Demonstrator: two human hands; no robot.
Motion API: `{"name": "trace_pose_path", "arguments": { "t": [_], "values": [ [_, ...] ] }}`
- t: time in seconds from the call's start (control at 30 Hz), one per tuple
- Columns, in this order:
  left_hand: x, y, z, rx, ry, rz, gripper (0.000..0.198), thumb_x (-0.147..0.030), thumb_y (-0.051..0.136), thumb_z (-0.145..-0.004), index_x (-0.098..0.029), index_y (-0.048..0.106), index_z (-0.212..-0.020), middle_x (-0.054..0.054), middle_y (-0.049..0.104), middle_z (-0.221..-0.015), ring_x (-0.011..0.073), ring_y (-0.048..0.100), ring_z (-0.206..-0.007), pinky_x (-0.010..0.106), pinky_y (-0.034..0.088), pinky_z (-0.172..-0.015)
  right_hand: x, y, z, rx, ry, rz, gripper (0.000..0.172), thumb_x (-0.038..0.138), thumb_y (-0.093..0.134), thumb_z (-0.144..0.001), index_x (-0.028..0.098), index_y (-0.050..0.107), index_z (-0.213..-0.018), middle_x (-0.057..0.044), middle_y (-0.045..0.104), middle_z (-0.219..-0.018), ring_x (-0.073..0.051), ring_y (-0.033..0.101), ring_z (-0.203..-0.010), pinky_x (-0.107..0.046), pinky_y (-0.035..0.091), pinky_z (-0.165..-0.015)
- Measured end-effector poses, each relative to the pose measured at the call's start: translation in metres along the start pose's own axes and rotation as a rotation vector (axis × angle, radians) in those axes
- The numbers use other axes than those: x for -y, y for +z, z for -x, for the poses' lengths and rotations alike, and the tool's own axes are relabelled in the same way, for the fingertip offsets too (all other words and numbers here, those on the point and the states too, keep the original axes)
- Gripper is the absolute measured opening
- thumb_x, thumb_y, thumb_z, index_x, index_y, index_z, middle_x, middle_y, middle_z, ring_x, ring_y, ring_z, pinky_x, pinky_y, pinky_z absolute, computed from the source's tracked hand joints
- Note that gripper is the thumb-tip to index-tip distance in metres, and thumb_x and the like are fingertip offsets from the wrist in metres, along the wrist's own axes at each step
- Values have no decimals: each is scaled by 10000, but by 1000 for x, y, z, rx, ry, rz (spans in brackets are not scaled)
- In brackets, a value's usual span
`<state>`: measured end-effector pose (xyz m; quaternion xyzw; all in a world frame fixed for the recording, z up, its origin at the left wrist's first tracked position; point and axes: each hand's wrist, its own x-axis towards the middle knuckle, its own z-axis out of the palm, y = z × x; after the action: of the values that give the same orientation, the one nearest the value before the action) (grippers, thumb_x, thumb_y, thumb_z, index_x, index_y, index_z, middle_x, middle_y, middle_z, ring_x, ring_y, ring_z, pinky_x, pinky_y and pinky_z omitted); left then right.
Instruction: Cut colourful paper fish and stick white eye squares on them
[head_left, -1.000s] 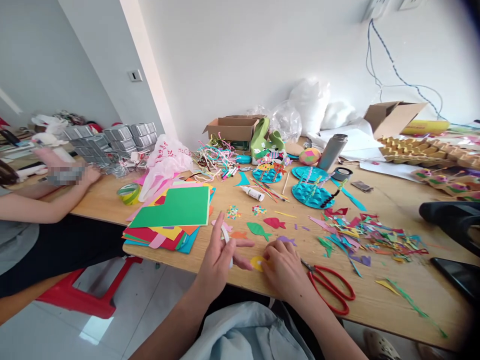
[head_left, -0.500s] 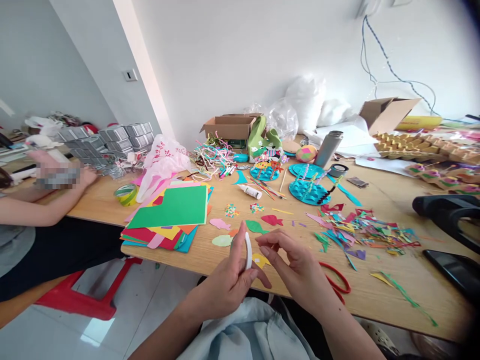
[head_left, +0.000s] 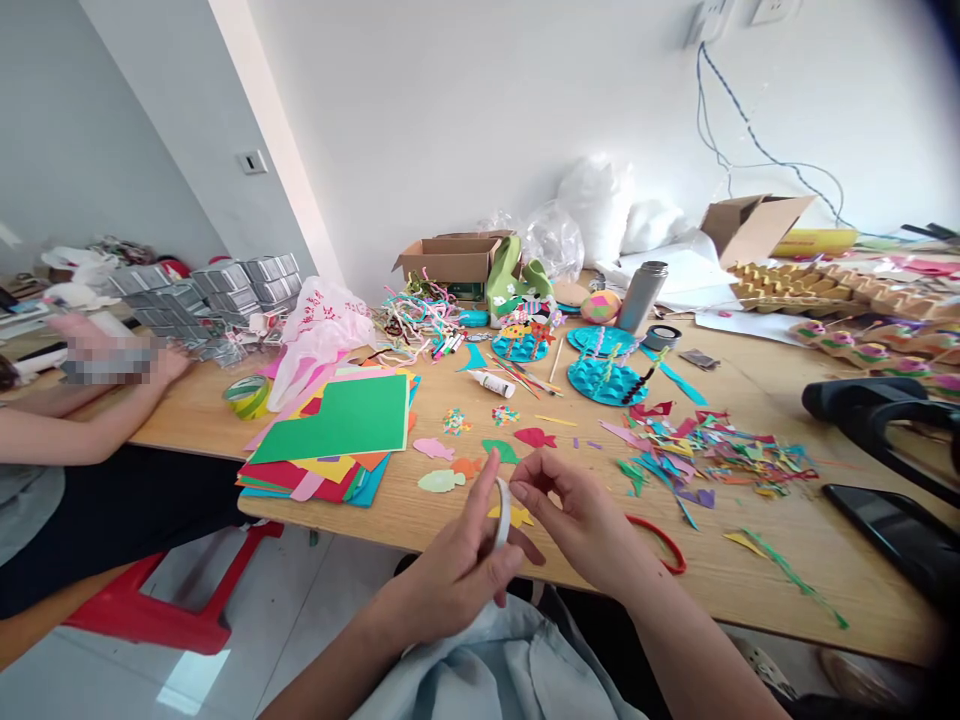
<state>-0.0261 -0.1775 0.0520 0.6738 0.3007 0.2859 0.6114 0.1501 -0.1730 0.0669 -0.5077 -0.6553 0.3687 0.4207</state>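
Observation:
A narrow white roll of tape (head_left: 503, 512) stands on edge in my left hand (head_left: 456, 575), with the fingers and thumb around it. My right hand (head_left: 576, 512) is closed in a pinch at the roll's upper right edge; whatever lies between its fingertips is too small to make out. Just beyond the hands lie paper fish cut-outs: a pink fish (head_left: 433, 449), a pale green fish (head_left: 441, 481), an orange fish (head_left: 466, 467), a green fish (head_left: 499, 451) and a red fish (head_left: 535, 437). A yellow cut-out (head_left: 517, 516) is partly hidden behind my hands.
Red-handled scissors (head_left: 667, 545) lie beside my right wrist. Coloured paper sheets (head_left: 360, 420) are stacked at left, paper scraps (head_left: 712, 450) at right. A glue bottle (head_left: 493, 384), blue decorated discs (head_left: 604, 385) and a flask (head_left: 643, 297) stand farther back. A phone (head_left: 885, 540) lies right. Another person's arm (head_left: 97, 415) rests at left.
My right hand has moved in from beside the roll to its edge, fingers now pinched together. The roll has turned slightly in my left hand. The camera view has shifted a little.

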Motion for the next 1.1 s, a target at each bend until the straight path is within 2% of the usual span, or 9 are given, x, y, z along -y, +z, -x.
{"name": "trace_pose_path", "arguments": {
  "t": [0.23, 0.33, 0.47, 0.53, 0.6, 0.67, 0.8, 0.97, 1.1],
  "values": [
    [8, 4, -22, -126, -41, 195, 461, -472, 538, -881, -202, 416, -1235, -33, 566, -697, 92, 557, -471, 160, 357, -355, 3, 0, 10, -201, -428, 361, 152, 180, 483, -939, 192, 580, -822, -31, 574, -794, -153, 503, -782, -302, 426, -711],
    [7, 7, -28, -156, -44, 238, 377, -462, 568, -859, -207, 440, -1105, -57, 550, -638, 101, 574, -452, 145, 348, -325, 1, 2, 12, -279, -597, 536, 135, 104, 522, -904, 193, 617, -941, -47, 581, -836, -162, 486, -789, -302, 429, -701],
    [7, 6, -32, -215, -60, 276, 336, -441, 572, -846, -204, 420, -1028, -26, 633, -676, 99, 580, -432, 143, 364, -323, -5, -4, 19, -398, -703, 596, 391, 64, 556, -869, 194, 530, -1237, -87, 606, -1001, -192, 534, -917, -325, 462, -774],
    [8, 4, -32, -243, -76, 296, 333, -428, 577, -839, -206, 397, -1010, 17, 691, -753, 97, 583, -430, 145, 367, -324, -18, -14, 28, -513, -613, 579, 407, 94, 558, -877, 189, 492, -1267, -97, 605, -1054, -199, 559, -957, -336, 470, -811],
    [10, 2, -33, -250, -83, 317, 343, -426, 581, -833, -207, 382, -1007, 51, 720, -806, 100, 591, -431, 148, 370, -324, -41, -28, 41, -557, -444, 650, 255, 163, 552, -896, 196, 543, -1149, -85, 618, -1015, -207, 582, -924, -345, 472, -805],
    [12, 2, -34, -246, -81, 335, 356, -428, 586, -830, -206, 375, -1013, 65, 731, -822, 103, 596, -430, 149, 372, -324, -70, -40, 56, -433, -265, 827, 90, 250, 531, -912, 207, 589, -965, -68, 629, -913, -228, 589, -851, -365, 472, -757],
    [13, 6, -38, -197, -77, 359, 370, -435, 588, -830, -205, 365, -1016, 80, 739, -847, 102, 597, -418, 150, 371, -321, -117, -50, 83, -248, -24, 1026, 180, 242, 447, -925, 189, 615, -964, -98, 624, -888, -264, 584, -829, -407, 470, -751],
    [13, 12, -42, -118, -83, 341, 388, -443, 585, -838, -211, 334, -1022, 92, 740, -897, 99, 603, -400, 142, 349, -309, -123, -47, 85, -248, 175, 995, 224, 173, 374, -898, 165, 598, -884, -140, 624, -849, -292, 600, -851, -424, 475, -747],
    [13, 11, -41, -102, -68, 312, 414, -454, 576, -849, -215, 311, -1061, 92, 740, -905, 59, 520, -317, 135, 258, -284, -107, -49, 80, -340, 188, 715, 172, 285, 396, -897, 196, 539, -934, -122, 663, -885, -262, 640, -841, -383, 504, -721]
  ]
}}
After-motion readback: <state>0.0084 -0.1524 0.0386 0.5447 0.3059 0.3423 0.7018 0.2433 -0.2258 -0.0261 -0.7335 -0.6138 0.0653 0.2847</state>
